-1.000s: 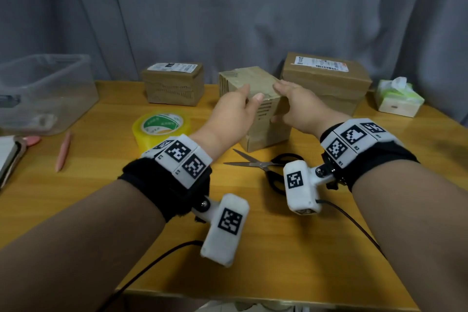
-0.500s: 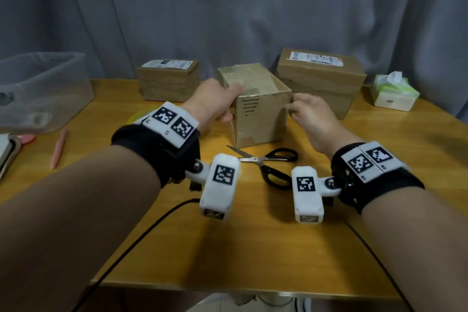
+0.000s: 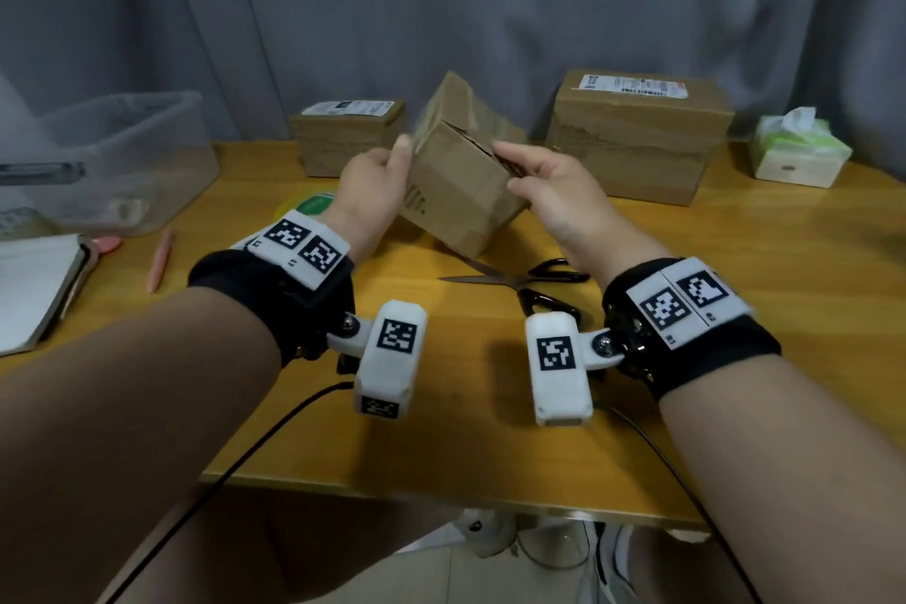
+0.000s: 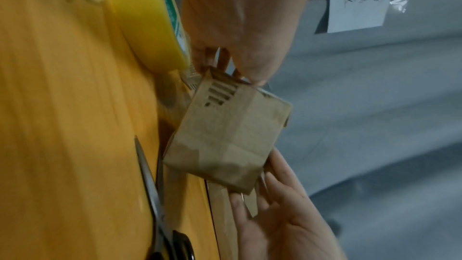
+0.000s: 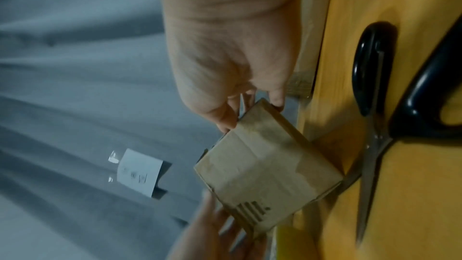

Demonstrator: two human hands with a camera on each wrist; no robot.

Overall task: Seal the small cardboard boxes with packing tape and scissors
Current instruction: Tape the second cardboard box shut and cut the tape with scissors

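A small brown cardboard box point(image 3: 461, 182) is held tilted over the wooden table point(image 3: 490, 432), one corner pointing down near the scissors. My left hand point(image 3: 387, 172) grips its left side, thumb on the near face. My right hand point(image 3: 519, 167) pinches its right edge between thumb and fingers. The left wrist view shows the box point(image 4: 230, 139) with printed bars beside my left hand point(image 4: 225, 62). In the right wrist view my right hand point(image 5: 250, 110) clasps a corner of the box point(image 5: 265, 165). Black-handled scissors point(image 3: 519, 282) lie just in front. A yellow tape roll point(image 3: 309, 204) is half hidden behind my left wrist.
Two labelled cardboard boxes stand at the back, one left point(image 3: 348, 137) and a bigger one right point(image 3: 637, 137). A tissue box point(image 3: 794, 147) is far right. A clear plastic tub point(image 3: 108, 162), a pink pen point(image 3: 159, 260) and a notebook point(image 3: 29, 284) are at the left.
The box stood upright on the table; both hands have since tipped it up and over toward the left. The head view has shifted upward.
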